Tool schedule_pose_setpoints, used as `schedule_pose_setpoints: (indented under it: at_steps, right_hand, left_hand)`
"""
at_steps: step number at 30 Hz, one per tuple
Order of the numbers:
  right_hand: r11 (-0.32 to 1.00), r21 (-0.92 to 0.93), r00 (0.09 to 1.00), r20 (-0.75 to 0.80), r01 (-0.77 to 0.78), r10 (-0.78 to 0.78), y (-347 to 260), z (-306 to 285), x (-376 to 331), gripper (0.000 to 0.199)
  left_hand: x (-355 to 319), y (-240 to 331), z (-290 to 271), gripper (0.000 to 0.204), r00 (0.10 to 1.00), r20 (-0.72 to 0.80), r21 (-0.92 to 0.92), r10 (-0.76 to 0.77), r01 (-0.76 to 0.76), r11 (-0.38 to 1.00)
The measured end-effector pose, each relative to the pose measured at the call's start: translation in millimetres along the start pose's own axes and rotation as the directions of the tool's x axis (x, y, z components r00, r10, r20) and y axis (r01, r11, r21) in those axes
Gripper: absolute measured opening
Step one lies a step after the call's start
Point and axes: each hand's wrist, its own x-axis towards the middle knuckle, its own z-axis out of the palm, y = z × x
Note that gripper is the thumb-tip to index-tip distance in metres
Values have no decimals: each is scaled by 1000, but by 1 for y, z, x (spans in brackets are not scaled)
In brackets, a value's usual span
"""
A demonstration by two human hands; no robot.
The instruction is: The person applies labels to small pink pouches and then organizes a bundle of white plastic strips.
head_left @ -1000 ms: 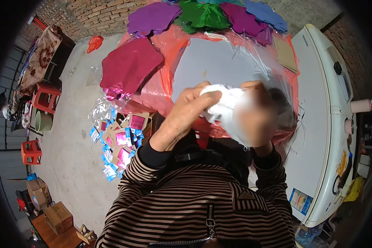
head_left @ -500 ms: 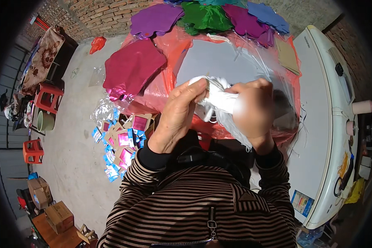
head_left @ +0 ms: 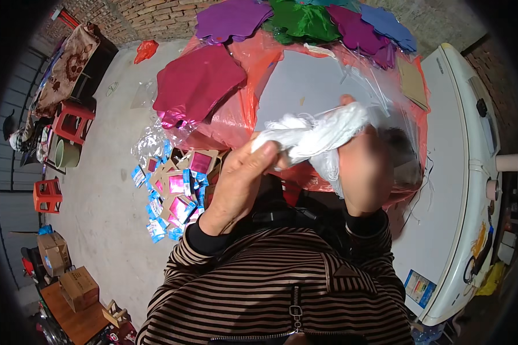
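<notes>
A loose bundle of white string (head_left: 313,133) stretches between my two hands above the work surface. My left hand (head_left: 236,184) is closed on its left end, the thumb pressed on top. The right end lies in my right hand (head_left: 367,172), which is blurred; a fingertip shows beyond the string and the fingers look wrapped round it. A looser part of the bundle hangs below, beside my right palm. Underneath is a grey sheet (head_left: 293,77) on red plastic film (head_left: 236,118).
Stacks of shiny magenta (head_left: 198,86), purple (head_left: 230,20), green (head_left: 302,22) and blue (head_left: 388,29) cut-out sheets ring the far side. Small blue-and-pink packets (head_left: 175,195) lie heaped at left. A long white appliance-like cabinet (head_left: 443,190) stands on the right, red stools (head_left: 47,195) far left.
My hands have moved slightly apart, and the string bundle is stretched out longer between them. My left hand is lower. The whole view has shifted a little.
</notes>
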Motion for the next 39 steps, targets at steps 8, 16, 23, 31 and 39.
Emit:
schedule_pose_setpoints:
  at_steps: [8,16,23,31,39]
  right_hand:
    - [941,22,937,-93,-336,337,34,-7,27,16]
    - [861,58,854,-108,-506,509,75,-3,31,19]
    - [889,-406,926,206,-212,315,94,12,34,16]
    - [765,13,763,80,-644,641,111,13,29,13]
    - [755,41,734,-204,-654,647,121,10,20,13]
  left_hand:
    - [-26,-5,-15,30,990,-142,-31,3,-8,999]
    - [-58,-1,-39,33,964,-261,59,-42,59,996]
    - [-83,12,-48,29,860,-501,-23,-99,101,995]
    - [-96,4,-73,24,867,-487,-51,-104,91,995]
    - [-89,0,-83,21,815,-574,-339,-75,-153,928]
